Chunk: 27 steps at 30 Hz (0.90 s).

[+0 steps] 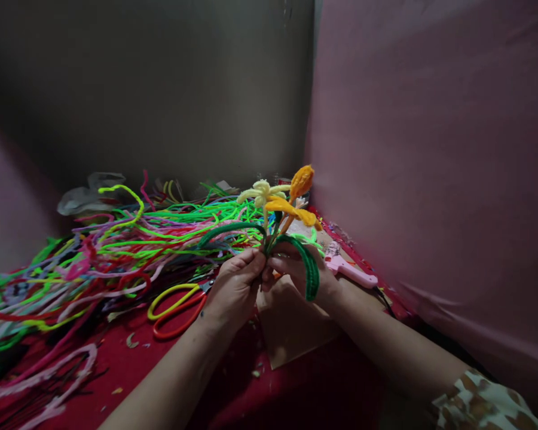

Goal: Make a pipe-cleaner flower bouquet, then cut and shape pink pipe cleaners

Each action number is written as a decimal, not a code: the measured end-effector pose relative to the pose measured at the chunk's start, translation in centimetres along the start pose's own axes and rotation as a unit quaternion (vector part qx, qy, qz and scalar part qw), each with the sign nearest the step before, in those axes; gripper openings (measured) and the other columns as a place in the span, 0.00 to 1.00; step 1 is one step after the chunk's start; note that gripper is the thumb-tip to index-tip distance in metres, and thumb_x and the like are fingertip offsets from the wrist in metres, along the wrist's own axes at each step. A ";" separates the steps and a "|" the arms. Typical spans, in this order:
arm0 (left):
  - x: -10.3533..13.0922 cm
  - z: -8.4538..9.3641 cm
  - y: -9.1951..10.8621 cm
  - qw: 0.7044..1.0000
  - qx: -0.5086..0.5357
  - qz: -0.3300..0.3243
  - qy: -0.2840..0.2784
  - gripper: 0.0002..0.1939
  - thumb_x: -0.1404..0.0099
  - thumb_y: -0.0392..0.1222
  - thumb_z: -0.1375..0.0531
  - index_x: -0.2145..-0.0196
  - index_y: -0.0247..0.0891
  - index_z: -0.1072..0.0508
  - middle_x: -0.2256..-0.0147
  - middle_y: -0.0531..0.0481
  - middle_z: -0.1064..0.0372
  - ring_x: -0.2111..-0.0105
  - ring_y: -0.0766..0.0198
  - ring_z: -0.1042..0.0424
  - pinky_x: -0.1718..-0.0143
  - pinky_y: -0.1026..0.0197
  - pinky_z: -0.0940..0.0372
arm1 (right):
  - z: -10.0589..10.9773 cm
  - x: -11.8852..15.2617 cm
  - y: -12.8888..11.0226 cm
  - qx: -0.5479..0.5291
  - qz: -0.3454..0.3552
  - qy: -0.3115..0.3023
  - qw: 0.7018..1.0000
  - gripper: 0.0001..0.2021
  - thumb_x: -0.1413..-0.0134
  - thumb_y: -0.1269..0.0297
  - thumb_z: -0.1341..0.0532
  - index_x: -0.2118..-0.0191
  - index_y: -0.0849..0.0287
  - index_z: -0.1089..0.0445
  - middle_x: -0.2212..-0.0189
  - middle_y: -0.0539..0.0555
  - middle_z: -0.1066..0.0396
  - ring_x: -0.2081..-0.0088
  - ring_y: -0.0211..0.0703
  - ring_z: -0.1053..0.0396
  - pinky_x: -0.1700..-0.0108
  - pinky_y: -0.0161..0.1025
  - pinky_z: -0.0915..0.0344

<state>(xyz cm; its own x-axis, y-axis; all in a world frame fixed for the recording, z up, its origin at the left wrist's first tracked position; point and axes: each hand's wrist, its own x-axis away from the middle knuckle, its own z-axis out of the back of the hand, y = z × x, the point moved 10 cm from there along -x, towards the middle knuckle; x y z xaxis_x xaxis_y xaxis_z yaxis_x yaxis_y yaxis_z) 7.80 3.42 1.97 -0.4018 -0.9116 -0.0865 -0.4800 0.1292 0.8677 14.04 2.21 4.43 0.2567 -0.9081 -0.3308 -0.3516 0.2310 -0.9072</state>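
"Above the red surface (226, 388), what's held?"

"A fuzzy flower bunch (285, 207) (orange and pale yellow blooms). Fingers of the left hand (237, 283) pinch its stems; those of the right hand (295, 267) too, partly hidden."

"And the scissors (199, 288)?"

"Beside the left hand."

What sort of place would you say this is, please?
Probably a handicraft workspace, judging by the heap of colourful pipe cleaners, the pink glue gun and the yellow-orange pipe-cleaner flowers held in the left hand and right hand.

Flowers (302, 183) are orange and pale yellow, leaves (312, 276) dark green, cloth (233, 388) red, sleeve (484, 406) brown-blotched white.
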 end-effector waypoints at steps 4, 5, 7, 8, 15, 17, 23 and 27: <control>-0.1 0.0 0.0 1.000 -0.017 -0.005 -0.023 0.12 0.42 0.42 0.39 0.78 0.33 0.33 0.82 0.54 0.39 0.81 0.73 0.42 0.78 0.68 0.48 | 1.2 -0.5 -0.1 0.022 0.001 0.021 1.000 0.08 0.57 0.60 0.34 0.72 0.58 0.27 0.77 0.49 0.31 0.73 0.39 0.32 0.67 0.38 0.34; -0.1 -0.1 0.0 0.999 -0.025 -0.006 -0.031 0.13 0.41 0.43 0.39 0.79 0.33 0.33 0.82 0.54 0.40 0.81 0.73 0.42 0.78 0.67 0.48 | 1.8 -0.7 -0.1 0.029 0.005 0.033 0.999 0.07 0.58 0.60 0.34 0.72 0.58 0.27 0.77 0.49 0.31 0.72 0.39 0.32 0.67 0.38 0.35; 0.0 -0.6 0.0 0.998 -0.027 -0.004 -0.052 0.15 0.40 0.43 0.41 0.80 0.33 0.34 0.83 0.54 0.40 0.82 0.73 0.43 0.78 0.67 0.48 | 2.4 -0.8 -0.1 0.042 0.006 0.039 0.998 0.07 0.61 0.62 0.32 0.72 0.57 0.26 0.77 0.48 0.30 0.70 0.40 0.32 0.67 0.38 0.34; 0.0 -0.9 -0.1 0.998 -0.018 0.002 -0.063 0.15 0.39 0.43 0.41 0.80 0.33 0.34 0.83 0.54 0.40 0.82 0.73 0.43 0.78 0.67 0.48 | 2.5 -0.8 -0.1 0.046 0.002 0.034 0.998 0.07 0.61 0.63 0.32 0.71 0.56 0.26 0.76 0.49 0.30 0.68 0.40 0.31 0.66 0.37 0.34; 1.2 -2.1 -2.7 0.980 0.085 0.149 -0.096 0.11 0.48 0.41 0.36 0.78 0.34 0.34 0.85 0.57 0.46 0.86 0.75 0.48 0.81 0.66 0.47 | 2.0 -0.6 -0.3 0.012 -0.011 -0.037 0.999 0.03 0.61 0.65 0.32 0.75 0.55 0.26 0.76 0.49 0.30 0.69 0.40 0.31 0.65 0.41 0.33; 1.7 -3.1 -3.3 0.964 0.117 0.191 -0.145 0.12 0.47 0.44 0.37 0.78 0.34 0.34 0.85 0.59 0.50 0.88 0.77 0.51 0.82 0.67 0.49 | 1.4 -0.5 -0.2 0.004 -0.012 -0.055 0.998 0.03 0.61 0.65 0.32 0.77 0.56 0.27 0.78 0.49 0.32 0.72 0.40 0.32 0.67 0.42 0.33; 0.7 -1.7 -1.0 0.986 -0.076 0.089 -0.119 0.15 0.43 0.49 0.40 0.75 0.33 0.32 0.82 0.54 0.39 0.84 0.73 0.42 0.80 0.67 0.45 | 0.9 -0.3 0.1 -0.025 -0.006 -0.021 0.999 0.05 0.54 0.65 0.37 0.75 0.60 0.27 0.83 0.49 0.34 0.78 0.38 0.34 0.69 0.40 0.36; 0.4 -1.2 1.9 0.939 -0.333 -0.051 -0.069 0.16 0.38 0.47 0.47 0.77 0.34 0.32 0.79 0.51 0.34 0.76 0.67 0.35 0.70 0.65 0.40 | 1.6 -0.3 0.6 -0.019 0.000 0.000 1.000 0.05 0.52 0.66 0.38 0.73 0.61 0.27 0.83 0.50 0.33 0.79 0.38 0.35 0.72 0.39 0.37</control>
<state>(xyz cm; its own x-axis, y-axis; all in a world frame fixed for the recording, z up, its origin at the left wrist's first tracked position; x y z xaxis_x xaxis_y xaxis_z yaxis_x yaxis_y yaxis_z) 7.67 2.85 4.17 -0.5004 -0.8405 -0.2078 0.0542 -0.2699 0.9614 15.23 3.13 3.58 0.2563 -0.9082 -0.3308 -0.3849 0.2181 -0.8968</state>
